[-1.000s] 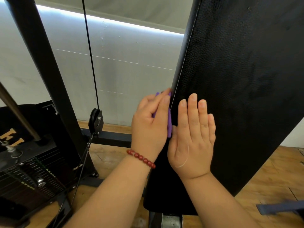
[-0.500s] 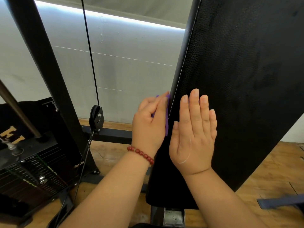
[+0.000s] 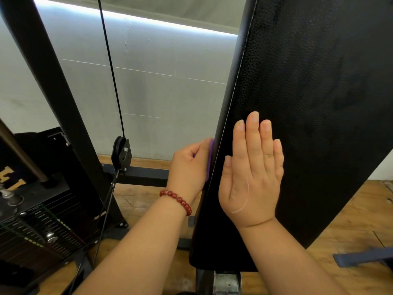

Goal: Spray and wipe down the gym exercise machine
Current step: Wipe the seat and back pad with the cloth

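Note:
A tall black padded backrest (image 3: 308, 86) of the exercise machine fills the right half of the view, tilted, with white stitching along its left edge. My left hand (image 3: 188, 167), with a red bead bracelet at the wrist, holds a purple cloth (image 3: 210, 160) pressed against the pad's left side edge; most of the cloth is hidden behind my fingers. My right hand (image 3: 254, 167) lies flat with straight fingers on the pad's front face, just right of the stitched seam.
A black slanted frame post (image 3: 49, 86) and a thin cable (image 3: 110, 67) running to a pulley (image 3: 120, 154) stand on the left. A weight stack (image 3: 38, 226) sits at lower left. Wooden floor lies below, a grey wall behind, a blue-grey strap (image 3: 361, 256) at lower right.
My left hand with the cloth has slid slightly down the pad's side edge. My right hand stays flat on the pad's face.

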{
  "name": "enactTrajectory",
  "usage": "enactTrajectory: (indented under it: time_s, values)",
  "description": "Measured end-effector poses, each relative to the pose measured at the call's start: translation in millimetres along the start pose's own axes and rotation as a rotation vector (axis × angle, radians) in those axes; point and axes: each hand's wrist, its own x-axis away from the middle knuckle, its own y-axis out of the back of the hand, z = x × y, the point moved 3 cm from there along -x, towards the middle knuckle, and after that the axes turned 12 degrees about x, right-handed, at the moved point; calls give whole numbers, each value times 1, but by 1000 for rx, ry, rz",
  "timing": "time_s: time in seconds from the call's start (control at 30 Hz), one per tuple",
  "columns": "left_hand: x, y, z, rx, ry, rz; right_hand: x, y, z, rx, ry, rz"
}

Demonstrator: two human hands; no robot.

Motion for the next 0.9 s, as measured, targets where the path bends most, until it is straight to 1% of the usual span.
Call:
enactTrajectory:
  time_s: [0.07,0.1,0.27,0.33,0.47,0.53,0.6,0.73,0.8,0.9]
  values:
    - [9,4,4,-10,15,-8,0,0,0,-1,-4,-6]
    - [11,5,4,-1,-9,-27,0,0,0,1,-4,-8]
    - [3,-3,-9,60,-233,-91,2,-1,0,-7,3,-13]
    - [2,-2,-3,48,-231,-97,2,0,0,-7,5,-10]
    - [6,6,17,-2,-105,-54,2,-1,0,0,2,-13]
    - [9,9,18,-20,-79,-48,2,-1,0,0,-5,-17]
    - [11,8,13,-14,-119,-63,3,0,1,-1,-16,-16]
    - [15,5,2,-15,-293,-69,18,-2,4,-31,-5,12]
    - [15,7,9,-33,-282,-81,31,-4,5,-44,10,42]
    - [19,13,28,-85,-198,-63,53,-4,7,-50,35,89]
